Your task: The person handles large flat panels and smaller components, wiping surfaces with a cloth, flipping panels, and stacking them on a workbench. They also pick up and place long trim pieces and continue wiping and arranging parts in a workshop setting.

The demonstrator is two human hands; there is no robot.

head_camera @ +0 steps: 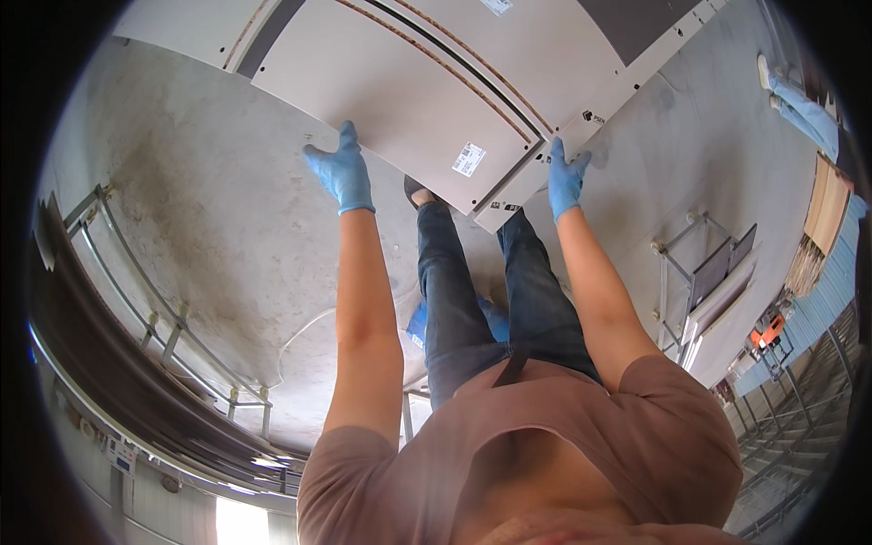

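A large light-grey panel assembly [409, 88], perhaps cabinet carcasses, spreads out before my feet. Its brown raw chipboard edges and dark slots run across it, and a printed label [469, 159] is stuck near the close corner. My left hand [344, 172], in a blue glove, is at the left edge of the near panel, thumb and fingers apart. At the right side, my gloved right hand [567, 180] meets the long edge strip [586, 126], its fingertips beside a joint. Whether either hand grips the boards is unclear.
Metal wheeled racks stand left [129, 272] and right [681, 272]; the right one has panels [722, 300] leaning at it. Another person's legs [804, 112] are at the far right. Stacked boards [828, 197] lie beyond. A thin cable [293, 340] crosses the concrete floor.
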